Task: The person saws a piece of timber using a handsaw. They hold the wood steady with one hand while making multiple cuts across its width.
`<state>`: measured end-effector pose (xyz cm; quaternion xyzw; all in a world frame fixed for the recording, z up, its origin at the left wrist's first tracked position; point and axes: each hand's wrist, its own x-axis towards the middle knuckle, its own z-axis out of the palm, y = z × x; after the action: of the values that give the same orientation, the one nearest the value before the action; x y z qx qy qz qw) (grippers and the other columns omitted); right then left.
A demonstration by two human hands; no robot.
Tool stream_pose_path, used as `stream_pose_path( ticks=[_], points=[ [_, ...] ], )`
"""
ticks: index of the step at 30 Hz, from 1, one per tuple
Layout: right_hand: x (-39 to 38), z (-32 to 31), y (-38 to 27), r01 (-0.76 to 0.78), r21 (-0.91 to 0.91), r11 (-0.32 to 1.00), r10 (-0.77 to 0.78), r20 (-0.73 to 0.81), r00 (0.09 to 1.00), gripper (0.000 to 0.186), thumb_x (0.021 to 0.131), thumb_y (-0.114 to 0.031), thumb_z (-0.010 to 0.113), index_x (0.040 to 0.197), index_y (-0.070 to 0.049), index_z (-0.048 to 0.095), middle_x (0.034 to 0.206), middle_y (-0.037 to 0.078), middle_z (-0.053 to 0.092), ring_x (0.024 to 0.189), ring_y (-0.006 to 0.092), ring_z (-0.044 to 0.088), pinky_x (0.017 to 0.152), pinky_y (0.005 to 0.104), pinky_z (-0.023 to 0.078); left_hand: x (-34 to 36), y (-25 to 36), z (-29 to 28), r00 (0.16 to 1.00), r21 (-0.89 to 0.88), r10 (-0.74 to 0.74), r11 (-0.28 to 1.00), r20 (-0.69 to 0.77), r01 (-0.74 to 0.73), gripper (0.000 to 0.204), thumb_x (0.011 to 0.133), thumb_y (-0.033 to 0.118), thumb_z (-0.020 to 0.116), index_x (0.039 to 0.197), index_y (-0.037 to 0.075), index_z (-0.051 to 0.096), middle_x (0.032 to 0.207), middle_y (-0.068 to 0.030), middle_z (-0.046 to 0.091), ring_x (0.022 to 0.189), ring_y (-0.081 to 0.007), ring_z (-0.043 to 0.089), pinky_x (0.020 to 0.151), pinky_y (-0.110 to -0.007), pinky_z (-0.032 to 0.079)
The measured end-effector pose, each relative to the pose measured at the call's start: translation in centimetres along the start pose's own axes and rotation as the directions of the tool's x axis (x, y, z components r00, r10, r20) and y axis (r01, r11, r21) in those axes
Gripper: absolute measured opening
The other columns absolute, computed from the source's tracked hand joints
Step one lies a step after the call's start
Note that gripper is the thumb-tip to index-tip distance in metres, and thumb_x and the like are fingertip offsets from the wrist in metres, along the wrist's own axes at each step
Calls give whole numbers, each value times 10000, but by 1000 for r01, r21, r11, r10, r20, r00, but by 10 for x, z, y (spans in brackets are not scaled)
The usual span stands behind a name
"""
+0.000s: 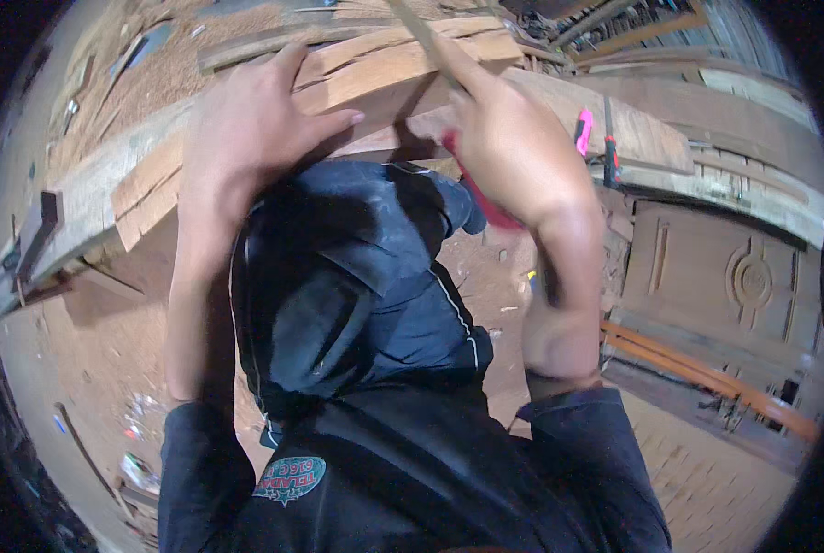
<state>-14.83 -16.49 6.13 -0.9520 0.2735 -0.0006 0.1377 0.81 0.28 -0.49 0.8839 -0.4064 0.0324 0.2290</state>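
Our left hand spreads over cracked tan timber, our right hand grips a thin brown stick; work looks unfinished.

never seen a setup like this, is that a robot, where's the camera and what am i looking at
There's no robot here: these are a person's own bare hands. The single picture comes from a wide fisheye camera on their head, looking down, so straight edges bend near the rim. The left hand rests on a cracked wooden beam lying on a plank bench. The right hand grips a long thin strip; its kind is unclear. Also on the bench are a pink item and a red-and-black tool. A carved wooden panel sits off to the right.
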Motion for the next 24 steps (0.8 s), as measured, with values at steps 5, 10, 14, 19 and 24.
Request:
stream_pose_path(
  ticks=[5, 10, 14, 19, 24],
  points=[
    [-11, 4, -3, 117, -15, 993, -118, -81, 990, 668, 927, -105, 538, 1569, -252, 426, 866, 308, 684, 852, 497, 677, 803, 568, 530, 1, 3, -17, 992, 71, -84, 994, 95, 78, 890, 743, 651, 793, 1336, 8, 632, 1122, -280, 722, 1062, -449, 697, 902, -505, 560],
    [-63, -22, -7, -165, -21, 986, 166, 198, 966, 680, 924, -105, 563, 1575, -237, 419, 880, 310, 683, 860, 478, 686, 800, 578, 521, -4, 12, -12, 988, 71, -102, 993, 118, 94, 857, 749, 615, 817, 1310, -11, 651, 1146, -277, 720, 1062, -438, 704, 920, -490, 563],
    [4, 5, -6, 60, 52, 997, -58, -34, 998, 625, 910, -115, 570, 1527, -144, 480, 968, 321, 688, 936, 454, 691, 843, 538, 535, -3, 9, -6, 999, 65, -15, 998, -37, 18, 793, 716, 599, 829, 1207, -8, 694, 992, -255, 743, 948, -418, 727, 827, -485, 582],
    [-27, -4, 3, 127, 21, 992, -125, -70, 990, 612, 902, -82, 568, 1509, -127, 499, 971, 318, 689, 879, 474, 688, 791, 549, 536, -1, 10, -14, 999, 105, -51, 993, -17, 52, 800, 707, 612, 832, 1193, -11, 703, 990, -261, 741, 938, -415, 730, 815, -481, 588],
    [-53, -10, 9, -41, -34, 999, 45, 107, 993, 656, 878, -52, 574, 1522, -137, 482, 982, 307, 693, 872, 476, 686, 792, 547, 536, -6, 12, -9, 999, 128, -52, 990, 3, 51, 794, 707, 612, 838, 1192, -3, 707, 989, -258, 743, 940, -412, 733, 816, -478, 591]
  ],
)
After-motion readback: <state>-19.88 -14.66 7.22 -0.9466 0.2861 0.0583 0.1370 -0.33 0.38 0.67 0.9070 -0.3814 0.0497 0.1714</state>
